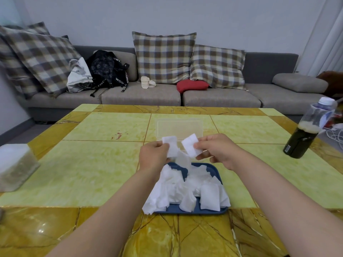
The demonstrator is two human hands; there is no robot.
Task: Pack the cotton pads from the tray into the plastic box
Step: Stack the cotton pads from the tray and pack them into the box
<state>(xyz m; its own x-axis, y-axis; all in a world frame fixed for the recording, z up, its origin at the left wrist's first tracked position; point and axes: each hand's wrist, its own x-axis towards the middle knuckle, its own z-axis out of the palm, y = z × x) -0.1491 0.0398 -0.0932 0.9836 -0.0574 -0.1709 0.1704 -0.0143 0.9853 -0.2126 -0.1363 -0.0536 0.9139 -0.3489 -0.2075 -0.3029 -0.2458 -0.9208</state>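
Observation:
A blue tray (193, 210) lies near the table's front edge, heaped with several white cotton pads (187, 190). Just beyond it sits a clear plastic box (179, 129), partly hidden behind my hands. My left hand (153, 157) pinches a white cotton pad (171, 145) above the far end of the tray, and a second pad hangs below it. My right hand (217, 151) pinches another white pad (191, 145) at the same height. The two held pads are a little apart, between the tray and the box.
A dark bottle (308, 130) with a white cap stands at the right of the yellow-green marble table (96, 164). A frosted white container (14, 166) sits at the left edge. Behind the table is a grey sofa (222, 97) with plaid cushions and bags.

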